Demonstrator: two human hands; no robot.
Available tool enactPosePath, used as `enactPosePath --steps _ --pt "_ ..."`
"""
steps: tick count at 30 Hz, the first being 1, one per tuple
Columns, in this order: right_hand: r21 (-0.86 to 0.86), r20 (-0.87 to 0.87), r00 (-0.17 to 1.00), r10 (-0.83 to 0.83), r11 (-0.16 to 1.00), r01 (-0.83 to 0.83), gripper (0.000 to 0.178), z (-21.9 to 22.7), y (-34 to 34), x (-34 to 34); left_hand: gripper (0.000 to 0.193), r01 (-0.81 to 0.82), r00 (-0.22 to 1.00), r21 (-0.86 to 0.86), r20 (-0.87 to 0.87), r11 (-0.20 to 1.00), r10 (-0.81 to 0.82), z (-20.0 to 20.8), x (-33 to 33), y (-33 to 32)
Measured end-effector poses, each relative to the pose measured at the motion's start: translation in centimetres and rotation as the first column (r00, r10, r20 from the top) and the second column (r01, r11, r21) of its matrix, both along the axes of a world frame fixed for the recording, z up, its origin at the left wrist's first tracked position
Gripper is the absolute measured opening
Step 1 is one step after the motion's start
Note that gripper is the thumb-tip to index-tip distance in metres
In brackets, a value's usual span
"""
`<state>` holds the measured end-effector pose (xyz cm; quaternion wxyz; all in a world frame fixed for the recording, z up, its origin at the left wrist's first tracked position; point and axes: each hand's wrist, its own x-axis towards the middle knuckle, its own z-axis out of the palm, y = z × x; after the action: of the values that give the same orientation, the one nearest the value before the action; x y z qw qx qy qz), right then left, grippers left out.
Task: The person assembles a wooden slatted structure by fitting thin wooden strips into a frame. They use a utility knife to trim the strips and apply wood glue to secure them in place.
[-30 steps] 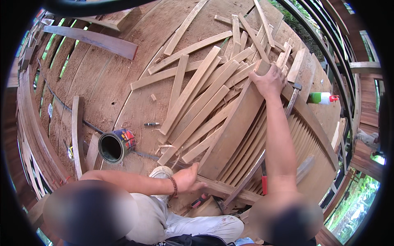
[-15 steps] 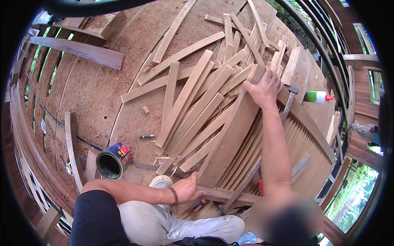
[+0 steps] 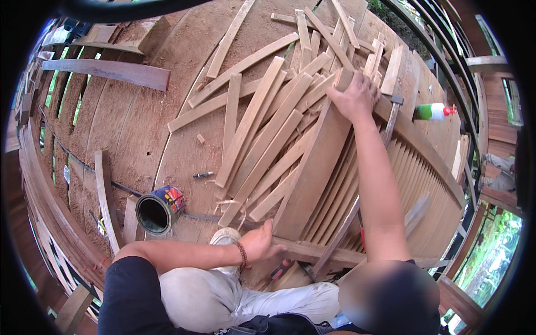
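A slatted wooden louvre panel (image 3: 410,178) lies across the right side, its slats running between heavier frame boards. The wide board along its left edge (image 3: 318,167) has my hands at its two ends. My right hand (image 3: 355,97) wraps over the far end, fingers bent across the top. At the near end, my left hand (image 3: 260,243) grips the corner, thumb up against the wood; its other fingers are partly hidden. A long metal bar clamp (image 3: 392,120) lies across the panel, partly covered by my right forearm. Loose wooden slats (image 3: 268,139) are heaped beside the board.
An open paint can (image 3: 156,212) stands left of my knee, near a dark pen-like object (image 3: 204,175). A white-and-green bottle with red cap (image 3: 432,111) lies beyond the panel. A red-and-black handled tool (image 3: 281,269) lies by my left hand. Sawdust covers the plank floor (image 3: 128,134).
The whole view has shifted a little, with the far part of the scene higher in the picture. Both hands keep their hold on the board's two ends.
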<state>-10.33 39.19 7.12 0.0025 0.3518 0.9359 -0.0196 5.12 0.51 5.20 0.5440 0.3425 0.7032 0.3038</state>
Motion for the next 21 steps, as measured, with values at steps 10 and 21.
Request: enactPosePath --steps 10,21 --pt "-0.241 -0.323 0.946 0.028 0.964 -0.111 0.104 1.2 2.7 3.3 0.091 -0.004 0.994 -0.067 -0.113 0.998 -0.004 -0.2 0.7 0.1" --pt "-0.784 -0.616 0.594 -0.517 0.477 -0.399 0.02 10.6 -21.6 29.0 0.08 -0.068 0.995 -0.043 0.068 0.997 0.071 -0.5 0.2 1.0"
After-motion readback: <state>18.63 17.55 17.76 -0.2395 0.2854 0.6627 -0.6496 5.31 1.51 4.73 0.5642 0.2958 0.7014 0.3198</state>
